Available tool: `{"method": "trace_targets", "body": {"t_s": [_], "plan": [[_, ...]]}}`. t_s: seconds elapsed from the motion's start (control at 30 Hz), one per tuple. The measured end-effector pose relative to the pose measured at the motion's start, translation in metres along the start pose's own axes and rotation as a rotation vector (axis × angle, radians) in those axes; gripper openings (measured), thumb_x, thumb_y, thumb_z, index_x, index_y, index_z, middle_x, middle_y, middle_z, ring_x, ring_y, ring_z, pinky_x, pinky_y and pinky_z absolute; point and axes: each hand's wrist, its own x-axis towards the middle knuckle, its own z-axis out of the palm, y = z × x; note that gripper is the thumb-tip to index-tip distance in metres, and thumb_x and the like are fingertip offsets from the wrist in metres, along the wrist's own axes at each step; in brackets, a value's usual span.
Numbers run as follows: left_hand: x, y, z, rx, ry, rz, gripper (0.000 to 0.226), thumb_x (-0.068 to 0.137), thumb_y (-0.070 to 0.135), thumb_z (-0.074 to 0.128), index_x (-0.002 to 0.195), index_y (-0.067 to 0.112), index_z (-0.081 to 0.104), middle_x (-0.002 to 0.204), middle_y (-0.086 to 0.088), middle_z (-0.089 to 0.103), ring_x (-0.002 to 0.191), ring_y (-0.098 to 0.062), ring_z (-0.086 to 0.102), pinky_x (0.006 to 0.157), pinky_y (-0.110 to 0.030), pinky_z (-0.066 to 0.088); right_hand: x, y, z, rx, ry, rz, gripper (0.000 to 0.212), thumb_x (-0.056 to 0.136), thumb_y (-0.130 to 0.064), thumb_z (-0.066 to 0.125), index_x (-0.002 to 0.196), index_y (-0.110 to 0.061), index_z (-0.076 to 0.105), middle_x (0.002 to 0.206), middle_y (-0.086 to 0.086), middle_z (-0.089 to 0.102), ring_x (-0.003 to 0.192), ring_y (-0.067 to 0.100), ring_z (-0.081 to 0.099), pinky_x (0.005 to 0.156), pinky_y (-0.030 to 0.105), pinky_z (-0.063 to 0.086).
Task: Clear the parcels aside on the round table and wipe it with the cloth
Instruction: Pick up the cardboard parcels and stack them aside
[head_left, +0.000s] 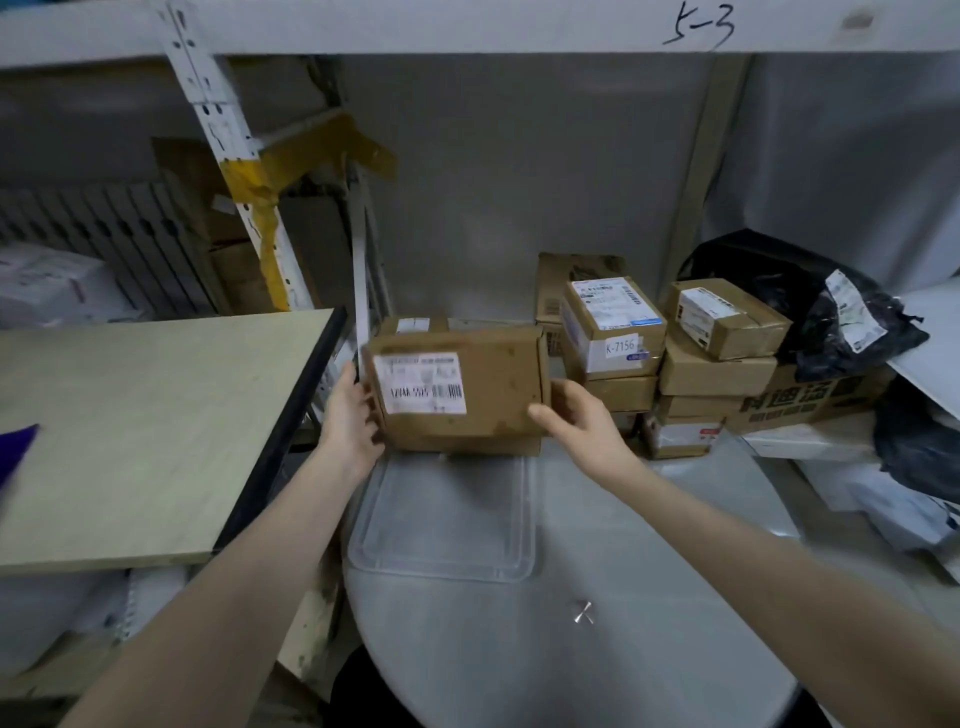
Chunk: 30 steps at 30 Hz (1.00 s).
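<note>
Both hands clamp one brown parcel (457, 387) from its sides, left hand (349, 415) on the labelled end, right hand (582, 421) on the other; it sits at the far edge of the round table (649, 597), above a clear plastic lid (441, 519); more stacked parcels (675, 364) crowd the far right rim; clearing looks partly done, wiping not begun; a purple scrap (18, 447), possibly the cloth, lies on the wooden shelf (145, 426).

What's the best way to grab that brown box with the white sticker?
Take the brown box by its two short ends, one hand from each side, as the left hand and right hand do now. It is wide and flat-sided, likely too broad for one hand, and its ends are clear.
</note>
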Motion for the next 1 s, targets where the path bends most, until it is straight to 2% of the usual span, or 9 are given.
{"method": "trace_targets", "body": {"t_s": [0.07,0.13,0.27,0.33,0.4,0.63,0.77,0.87,1.0], "plan": [[0.004,0.003,0.006,0.108,0.031,0.086,0.045,0.094,0.056,0.04,0.119,0.028,0.064,0.11,0.006,0.068,0.102,-0.013,0.059,0.082,-0.03,0.042,0.012,-0.007,0.01,0.125,0.026,0.094,0.04,0.093,-0.029,0.059,0.128,-0.011,0.053,0.123,0.004,0.064,0.11,0.017,0.062,0.096,0.042,0.052],[0.013,0.004,0.008,0.211,0.099,0.145,0.034,0.094,0.052,0.044,0.114,0.033,0.062,0.11,0.011,0.066,0.107,-0.011,0.055,0.095,-0.032,0.038,0.025,-0.012,0.019,0.177,0.042,0.194,0.044,0.096,-0.031,0.053,0.135,-0.011,0.046,0.131,0.005,0.058,0.114,0.019,0.059,0.091,0.039,0.055],[0.037,-0.003,0.01,0.312,0.135,0.165,0.038,0.092,0.049,0.046,0.123,0.029,0.055,0.122,0.003,0.062,0.112,-0.017,0.056,0.102,-0.041,0.042,0.049,-0.008,0.029,0.098,0.151,0.311,0.053,0.095,-0.035,0.052,0.14,-0.01,0.037,0.13,0.004,0.052,0.116,0.023,0.056,0.079,0.032,0.057],[0.045,-0.007,0.014,0.331,0.131,0.151,0.039,0.092,0.047,0.047,0.125,0.026,0.053,0.125,0.0,0.059,0.115,-0.02,0.054,0.104,-0.043,0.041,0.056,-0.005,0.028,-0.011,0.173,0.364,0.05,0.096,-0.039,0.049,0.136,-0.01,0.043,0.129,0.006,0.055,0.116,0.027,0.056,0.089,0.04,0.054],[0.052,-0.011,0.017,0.365,0.115,0.147,0.043,0.091,0.047,0.049,0.127,0.024,0.053,0.127,-0.002,0.06,0.115,-0.022,0.055,0.104,-0.044,0.042,0.058,-0.002,0.027,-0.121,0.164,0.375,0.045,0.097,-0.04,0.045,0.131,-0.011,0.05,0.127,0.008,0.058,0.116,0.028,0.055,0.098,0.045,0.048],[0.061,-0.027,0.027,0.442,0.143,0.112,0.044,0.098,0.031,0.047,0.138,0.012,0.043,0.13,-0.007,0.054,0.12,-0.026,0.051,0.092,-0.032,0.041,0.061,0.011,0.029,-0.289,0.089,0.429,0.048,0.098,-0.044,0.037,0.129,-0.011,0.052,0.127,0.014,0.058,0.118,0.033,0.053,0.101,0.045,0.043],[0.064,-0.03,0.026,0.478,0.093,0.091,0.039,0.098,0.027,0.048,0.135,0.013,0.048,0.133,-0.007,0.056,0.12,-0.025,0.052,0.098,-0.035,0.043,0.058,0.018,0.034,-0.341,0.057,0.493,0.052,0.098,-0.043,0.037,0.134,-0.007,0.046,0.132,0.018,0.052,0.119,0.035,0.051,0.101,0.042,0.043],[0.068,-0.032,0.023,0.49,0.082,0.032,0.049,0.095,0.033,0.053,0.141,0.021,0.043,0.139,-0.006,0.052,0.127,-0.027,0.049,0.108,-0.045,0.04,0.058,0.022,0.036,-0.317,0.032,0.521,0.048,0.099,-0.039,0.04,0.135,-0.007,0.042,0.133,0.014,0.052,0.12,0.032,0.051,0.094,0.036,0.042],[0.073,-0.032,0.023,0.454,0.128,-0.004,0.049,0.095,0.031,0.053,0.14,0.015,0.043,0.139,-0.008,0.052,0.127,-0.028,0.049,0.105,-0.038,0.04,0.059,0.019,0.038,-0.266,0.098,0.452,0.042,0.098,-0.036,0.043,0.129,-0.009,0.048,0.126,0.011,0.059,0.116,0.03,0.055,0.094,0.037,0.044]]}}
